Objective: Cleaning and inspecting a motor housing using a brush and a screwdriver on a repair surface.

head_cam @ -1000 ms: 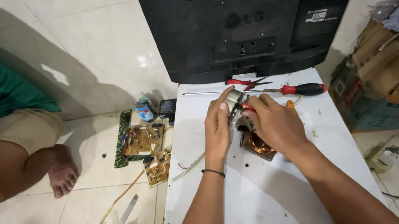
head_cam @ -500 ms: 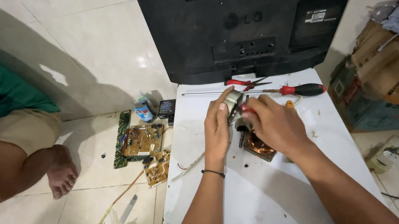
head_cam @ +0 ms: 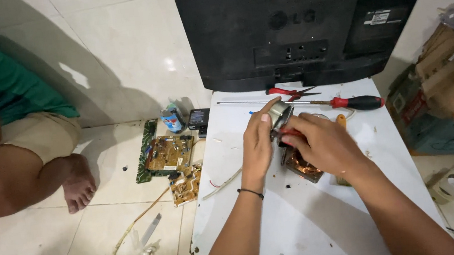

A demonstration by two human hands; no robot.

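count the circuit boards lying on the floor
2, both on the tiles left of the white panel: a larger circuit board beside a green strip, and a smaller circuit board just below it. Others may be hidden.

Even, fairly bright indoor light is falling from above and slightly in front, washing the white tiled floor and the white panel almost to overexposure. Two small glare spots are shining on the glossy tiles beside a seated person, whose broad, soft-edged shadow is spreading across the floor behind them. The black television back is soaking up light and showing little detail. Soft shadows are gathering under the left hand and right hand. Focus is holding sharp at the centre, while the wide lens is stretching and slightly softening the edges and corners.
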